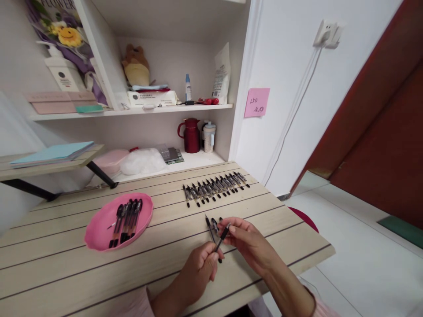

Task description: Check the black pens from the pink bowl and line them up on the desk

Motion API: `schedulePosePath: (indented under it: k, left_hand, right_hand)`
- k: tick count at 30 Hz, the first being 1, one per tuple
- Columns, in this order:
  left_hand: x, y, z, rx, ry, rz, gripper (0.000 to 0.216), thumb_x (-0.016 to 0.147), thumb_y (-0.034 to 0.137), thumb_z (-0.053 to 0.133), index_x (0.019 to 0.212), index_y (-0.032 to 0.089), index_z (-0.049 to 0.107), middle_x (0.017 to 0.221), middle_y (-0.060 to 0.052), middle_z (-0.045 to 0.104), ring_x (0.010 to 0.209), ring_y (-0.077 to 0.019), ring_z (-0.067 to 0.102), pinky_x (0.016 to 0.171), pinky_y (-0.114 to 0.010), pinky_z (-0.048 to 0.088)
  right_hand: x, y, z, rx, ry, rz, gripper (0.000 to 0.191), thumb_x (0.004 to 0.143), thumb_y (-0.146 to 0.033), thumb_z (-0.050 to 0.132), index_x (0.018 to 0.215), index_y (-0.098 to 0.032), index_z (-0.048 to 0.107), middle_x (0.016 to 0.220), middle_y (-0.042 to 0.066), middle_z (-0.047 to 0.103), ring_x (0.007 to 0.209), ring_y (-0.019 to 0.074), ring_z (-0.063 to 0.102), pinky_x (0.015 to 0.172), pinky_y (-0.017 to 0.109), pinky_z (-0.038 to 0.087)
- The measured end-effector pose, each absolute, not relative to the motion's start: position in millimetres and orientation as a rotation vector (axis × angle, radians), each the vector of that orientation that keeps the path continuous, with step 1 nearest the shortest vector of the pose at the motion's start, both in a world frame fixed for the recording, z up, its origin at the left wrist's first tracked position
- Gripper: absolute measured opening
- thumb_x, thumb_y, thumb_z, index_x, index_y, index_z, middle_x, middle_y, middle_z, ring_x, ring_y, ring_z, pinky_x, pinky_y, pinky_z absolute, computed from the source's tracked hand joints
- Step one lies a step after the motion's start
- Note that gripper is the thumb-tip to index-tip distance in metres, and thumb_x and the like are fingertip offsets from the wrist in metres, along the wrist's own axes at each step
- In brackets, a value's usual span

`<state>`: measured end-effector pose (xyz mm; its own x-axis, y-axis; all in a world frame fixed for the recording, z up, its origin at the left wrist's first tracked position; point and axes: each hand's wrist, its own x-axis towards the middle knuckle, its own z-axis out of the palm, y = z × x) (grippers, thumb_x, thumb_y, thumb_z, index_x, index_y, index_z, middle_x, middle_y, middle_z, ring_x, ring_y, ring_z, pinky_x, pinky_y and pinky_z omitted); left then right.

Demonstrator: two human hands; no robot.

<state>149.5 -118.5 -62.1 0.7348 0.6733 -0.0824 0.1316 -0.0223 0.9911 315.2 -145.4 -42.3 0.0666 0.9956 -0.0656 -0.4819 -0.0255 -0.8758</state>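
Observation:
My left hand (199,269) is closed in a pinch round the lower end of a black pen (221,238), held just above the wooden table (66,264). My right hand (248,241) is closed on the pen's upper end with thumb and fingertips. Under the hands another black pen (209,228) and a pen cap lie on the table. Farther back, a row of several black pens (214,186) lies side by side. A pink oval tray (99,224) at the left holds several more black pens (127,218).
White shelves at the back carry a red jug (191,134), a white cup (209,137), a plastic bag (142,161), a pink lidded box and books. A pink sticky note (256,102) is on the wall. The table's right edge drops to the floor by a red stool (306,218).

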Motion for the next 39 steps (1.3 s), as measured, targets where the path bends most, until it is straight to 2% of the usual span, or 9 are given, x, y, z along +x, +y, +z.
schedulePosePath:
  k: [3, 8, 12, 13, 17, 21, 27, 31, 39]
  left_hand:
    - [149.7, -118.5, -61.5, 1.579, 0.686, 0.484, 0.021, 0.084, 0.035, 0.041, 0.086, 0.016, 0.051, 0.048, 0.008, 0.041, 0.044, -0.0075, 0.034, 0.048, -0.022, 0.026]
    - [149.3, -118.6, -61.6, 1.581, 0.688, 0.489, 0.021, 0.084, 0.034, 0.040, 0.086, 0.016, 0.050, 0.047, 0.008, 0.040, 0.043, -0.0071, 0.031, 0.048, -0.022, 0.025]
    - [148.5, -118.7, -60.9, 1.593, 0.680, 0.497, 0.022, 0.085, 0.034, 0.040, 0.086, 0.016, 0.051, 0.048, 0.007, 0.041, 0.045, -0.0076, 0.033, 0.048, -0.022, 0.025]
    - [148.4, -118.7, -60.6, 1.592, 0.685, 0.493, 0.022, 0.085, 0.034, 0.040, 0.086, 0.016, 0.051, 0.048, 0.007, 0.041, 0.044, -0.0075, 0.033, 0.048, -0.022, 0.025]
    - [148.7, -118.6, -61.4, 1.590, 0.698, 0.494, 0.021, 0.085, 0.033, 0.040, 0.086, 0.016, 0.051, 0.048, 0.008, 0.040, 0.044, -0.0074, 0.032, 0.048, -0.022, 0.025]
    - [149.0, -118.2, -63.6, 1.617, 0.689, 0.514, 0.020, 0.085, 0.032, 0.038, 0.086, 0.016, 0.051, 0.049, 0.007, 0.040, 0.046, -0.0078, 0.034, 0.049, -0.022, 0.026]
    - [148.4, -116.7, -63.6, 1.612, 0.702, 0.492, 0.021, 0.085, 0.032, 0.037, 0.086, 0.016, 0.051, 0.049, 0.008, 0.040, 0.045, -0.0075, 0.032, 0.048, -0.021, 0.025]
    - [148.7, -116.8, -61.7, 1.655, 0.706, 0.514, 0.021, 0.085, 0.032, 0.039, 0.085, 0.016, 0.052, 0.048, 0.008, 0.040, 0.046, -0.0081, 0.034, 0.050, -0.022, 0.027]
    - [148.4, -117.4, -59.0, 1.734, 0.758, 0.564, 0.022, 0.085, 0.034, 0.039, 0.082, 0.017, 0.052, 0.049, 0.007, 0.040, 0.047, -0.0096, 0.037, 0.051, -0.022, 0.029]
  right_hand:
    - [315.2, -144.6, -44.1, -0.951, -0.732, 1.291, 0.021, 0.058, -0.030, 0.076, 0.063, -0.016, 0.061, 0.070, 0.002, 0.062, 0.062, 0.0113, 0.051, 0.060, 0.025, 0.041]
    - [315.4, -144.9, -44.0, -0.946, -0.753, 1.342, 0.029, 0.060, -0.032, 0.074, 0.082, -0.017, 0.064, 0.083, 0.005, 0.064, 0.071, 0.0143, 0.055, 0.063, 0.026, 0.042]
    - [313.9, -144.8, -44.4, -0.977, -0.725, 1.275, 0.022, 0.057, -0.031, 0.076, 0.063, -0.016, 0.060, 0.066, 0.000, 0.060, 0.057, 0.0092, 0.049, 0.057, 0.023, 0.039]
    - [313.5, -144.8, -44.4, -0.988, -0.720, 1.269, 0.023, 0.056, -0.030, 0.077, 0.063, -0.017, 0.060, 0.067, 0.000, 0.061, 0.057, 0.0091, 0.049, 0.056, 0.022, 0.038]
    - [313.2, -145.1, -44.2, -0.939, -0.725, 1.370, 0.028, 0.060, -0.033, 0.074, 0.082, -0.018, 0.064, 0.084, 0.004, 0.064, 0.072, 0.0149, 0.055, 0.063, 0.026, 0.042]
    - [313.7, -143.2, -47.2, -1.003, -0.713, 1.270, 0.022, 0.057, -0.031, 0.076, 0.062, -0.016, 0.061, 0.065, 0.001, 0.060, 0.057, 0.0103, 0.049, 0.057, 0.024, 0.039]
    - [316.2, -144.0, -46.5, -0.938, -0.734, 1.363, 0.023, 0.063, -0.031, 0.072, 0.081, -0.018, 0.067, 0.084, 0.004, 0.065, 0.071, 0.0132, 0.054, 0.066, 0.027, 0.041]
    - [317.5, -143.3, -46.5, -0.974, -0.716, 1.294, 0.019, 0.056, -0.030, 0.077, 0.066, -0.017, 0.067, 0.072, 0.001, 0.063, 0.059, 0.0097, 0.049, 0.061, 0.025, 0.039]
    - [316.4, -141.5, -47.3, -1.034, -0.764, 1.244, 0.022, 0.055, -0.033, 0.076, 0.060, -0.016, 0.062, 0.071, 0.001, 0.061, 0.056, 0.0089, 0.046, 0.057, 0.025, 0.037]
